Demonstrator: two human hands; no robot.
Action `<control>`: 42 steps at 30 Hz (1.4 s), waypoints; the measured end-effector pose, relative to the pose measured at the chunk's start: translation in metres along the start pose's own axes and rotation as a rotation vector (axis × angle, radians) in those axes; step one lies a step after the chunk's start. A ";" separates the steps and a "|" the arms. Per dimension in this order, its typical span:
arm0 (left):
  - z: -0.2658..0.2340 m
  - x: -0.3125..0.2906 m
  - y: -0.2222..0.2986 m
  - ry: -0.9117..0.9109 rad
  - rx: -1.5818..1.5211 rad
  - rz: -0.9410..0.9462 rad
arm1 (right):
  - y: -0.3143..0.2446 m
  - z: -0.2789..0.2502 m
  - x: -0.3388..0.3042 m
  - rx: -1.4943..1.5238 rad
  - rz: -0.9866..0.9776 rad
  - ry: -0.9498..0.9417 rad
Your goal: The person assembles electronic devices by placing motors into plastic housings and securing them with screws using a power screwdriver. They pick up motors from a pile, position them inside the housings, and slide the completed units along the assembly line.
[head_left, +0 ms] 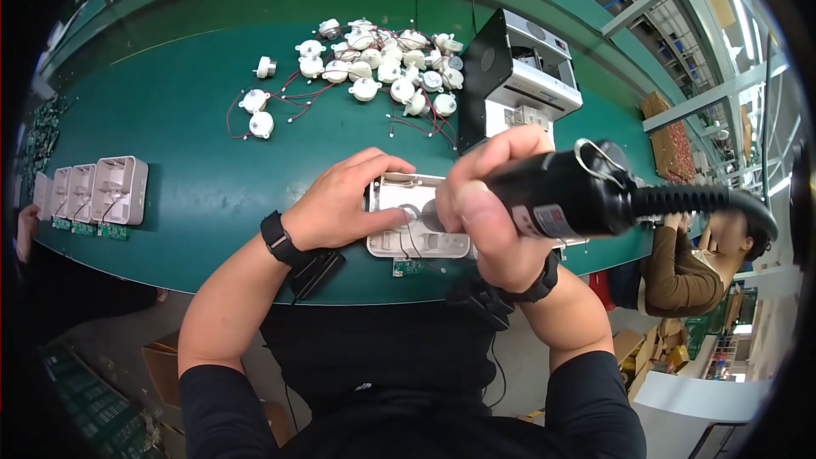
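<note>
A white plastic housing (382,246) lies open side up on the green table, close in front of me. My left hand (344,204) grips its left end, thumb inside and fingers over the far rim. In my right hand (501,221) is a black corded electric screwdriver (557,191), tilted with its tip end down over the housing; my fingers hide the tip. Thin wires run from inside the housing past its near edge, where a small green circuit board (408,267) sits.
Several round white parts with red and black wires (365,89) are heaped at the far middle. A black and white boxy device (540,72) stands right of them. More white housings (119,191) line up at left. A co-worker (693,276) sits at right; another person's hand (28,225) shows far left.
</note>
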State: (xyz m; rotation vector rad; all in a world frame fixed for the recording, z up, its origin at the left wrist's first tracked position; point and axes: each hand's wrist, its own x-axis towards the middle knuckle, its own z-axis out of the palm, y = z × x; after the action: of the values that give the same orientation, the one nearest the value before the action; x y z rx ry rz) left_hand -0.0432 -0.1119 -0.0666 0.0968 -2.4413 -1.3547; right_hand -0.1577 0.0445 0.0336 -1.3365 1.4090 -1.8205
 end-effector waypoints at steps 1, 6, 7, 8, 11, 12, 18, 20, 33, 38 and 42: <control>0.002 0.002 0.000 -0.008 -0.003 0.007 | 0.000 0.000 0.001 -0.015 0.000 0.042; 0.003 0.006 0.000 -0.004 -0.014 0.013 | -0.001 0.004 0.016 -0.131 0.019 0.169; 0.003 0.007 0.000 -0.011 -0.012 0.005 | -0.001 0.004 0.017 -0.132 0.027 0.180; 0.001 0.009 0.002 -0.016 -0.007 0.002 | -0.003 0.005 0.022 -0.142 0.025 0.173; 0.000 0.009 0.008 -0.019 -0.021 -0.022 | -0.010 0.002 0.029 -0.155 0.024 0.165; -0.001 0.011 0.012 -0.012 -0.025 -0.038 | -0.009 -0.001 0.030 -0.128 0.016 0.185; -0.014 0.026 0.044 -0.079 -0.019 -0.162 | -0.019 -0.018 0.042 -0.007 0.071 0.241; -0.021 0.027 0.057 -0.102 -0.032 -0.206 | -0.034 -0.016 0.051 -0.009 0.129 0.246; -0.004 0.024 0.034 -0.067 0.015 -0.075 | -0.023 -0.024 0.028 0.020 0.095 0.186; -0.006 0.020 0.049 -0.070 0.049 -0.178 | -0.053 -0.088 0.036 0.011 -0.072 0.314; 0.004 0.017 0.058 -0.036 0.032 -0.226 | -0.052 -0.129 0.071 -0.118 -0.180 0.425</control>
State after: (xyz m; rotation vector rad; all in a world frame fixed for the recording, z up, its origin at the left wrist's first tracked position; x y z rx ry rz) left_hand -0.0545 -0.0811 -0.0154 0.3691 -2.5439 -1.4197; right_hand -0.2924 0.0630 0.1103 -1.2099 1.6756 -2.2726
